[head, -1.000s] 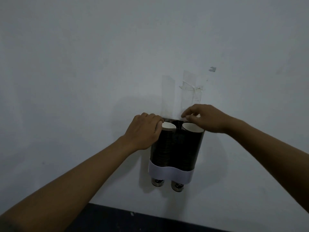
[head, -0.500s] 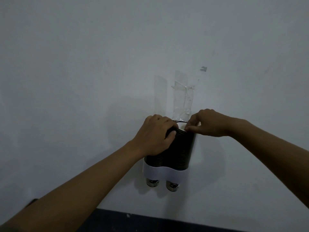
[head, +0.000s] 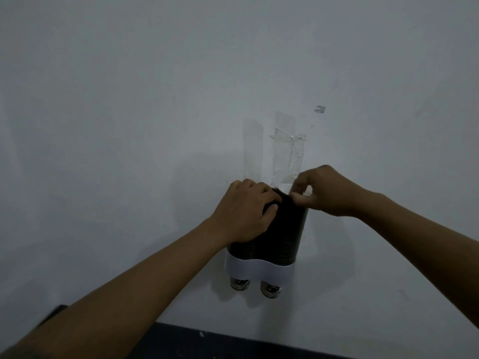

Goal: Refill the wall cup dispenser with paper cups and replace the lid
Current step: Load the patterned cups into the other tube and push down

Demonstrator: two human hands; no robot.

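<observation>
At 6 o'clock on the wall, the dark twin-tube cup dispenser [head: 269, 237] is gripped by the left hand [head: 245, 213]. The right hand [head: 328, 191] is pinched on a white paper cup rim [head: 285, 187] at the right tube's top. Seating of cups appears in hand; the lid, not seen, is required next.

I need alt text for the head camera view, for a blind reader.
Two bare hands, left and right, work at the top of a dark twin-tube cup dispenser mounted on a pale wall; cup bottoms protrude below its white band.

Left hand [head: 246, 213] now covers left cup stack; right hand [head: 326, 193] pinching rim.
</observation>
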